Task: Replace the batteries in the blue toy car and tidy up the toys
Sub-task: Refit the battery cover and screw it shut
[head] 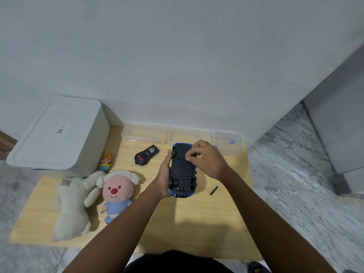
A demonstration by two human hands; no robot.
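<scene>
The blue toy car [182,172] is upside down above the wooden table [197,223], its black underside facing me. My left hand [163,180] grips the car along its left side. My right hand [208,158] lies over the car's far right part, fingertips curled and pinching at a spot on the black battery cover near the far wheels. A small black screwdriver [214,191] lies on the table to the right of the car. The black remote control [146,155] with red buttons lies to the left of the car.
A pink-faced plush doll [116,194] and a white plush rabbit [72,205] lie at the left. A small colourful toy [106,162] sits beside a large white lidded bin [59,134]. Three clear plastic boxes [187,134] line the wall; the right one holds a small item [229,142].
</scene>
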